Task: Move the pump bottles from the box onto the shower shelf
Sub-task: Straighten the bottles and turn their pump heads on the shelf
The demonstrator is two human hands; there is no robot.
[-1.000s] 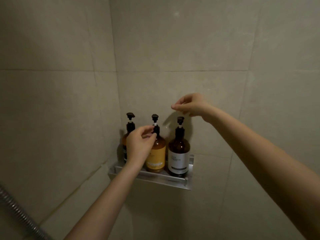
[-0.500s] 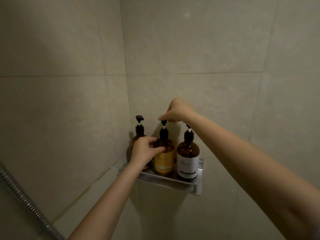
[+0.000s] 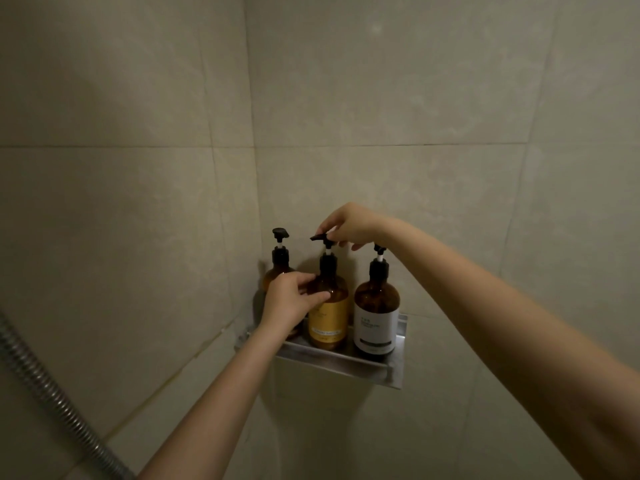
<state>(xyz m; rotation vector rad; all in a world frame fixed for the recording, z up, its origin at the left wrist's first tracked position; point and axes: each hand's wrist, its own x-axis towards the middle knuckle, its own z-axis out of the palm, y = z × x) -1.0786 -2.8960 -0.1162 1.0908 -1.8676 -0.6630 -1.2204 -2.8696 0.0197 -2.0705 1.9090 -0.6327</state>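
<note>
left hand (image 3: 289, 299) cupped, fingers (image 3: 320, 296) curled forward; right hand (image 3: 349, 226) raised, its fingertips pinched together, both forearms outstretched.

3 pump bottles (image 3: 328, 299), 1 shelf (image 3: 332, 358), 2 hands (image 3: 291, 299)

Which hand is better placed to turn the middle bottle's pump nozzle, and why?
The right hand: its fingers already pinch the pump nozzle, while the left hand steadies the middle bottle.

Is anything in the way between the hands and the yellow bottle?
Nothing visible is. The left hand already rests on the yellow-label bottle, and the right hand pinches its pump head. The bottle stands on the shelf between two others.
</note>
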